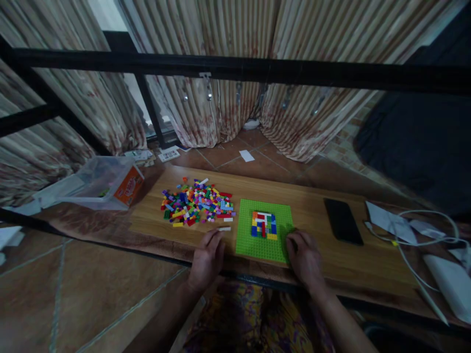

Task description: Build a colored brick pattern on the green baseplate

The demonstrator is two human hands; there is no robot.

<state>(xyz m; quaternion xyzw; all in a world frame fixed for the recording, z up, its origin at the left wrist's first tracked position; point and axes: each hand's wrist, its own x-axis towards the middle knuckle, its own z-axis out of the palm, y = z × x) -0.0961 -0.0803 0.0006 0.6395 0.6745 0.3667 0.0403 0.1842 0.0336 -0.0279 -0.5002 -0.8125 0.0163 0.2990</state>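
Observation:
On the wooden board lies a green baseplate [245, 245] with a patch of mixed-colour bricks [264, 225] built on its middle. My left hand [209, 252] is to the left of the plate, fingers closed, with a long white brick [224, 229] at its fingertips. My right hand [304, 255] rests at the plate's right edge, its fingers curled against that edge; their undersides are hidden. Left of the plate spreads a heap of loose bricks [198, 203] in many colours, just beyond my left hand.
A black phone [343, 220] lies right of the plate, near white cables [423, 213] and a white device [447, 282]. A clear plastic box [99, 184] with an orange label stands at left. Beyond the wooden board [309, 196] are a dark metal rail [235, 66] and curtains [206, 108].

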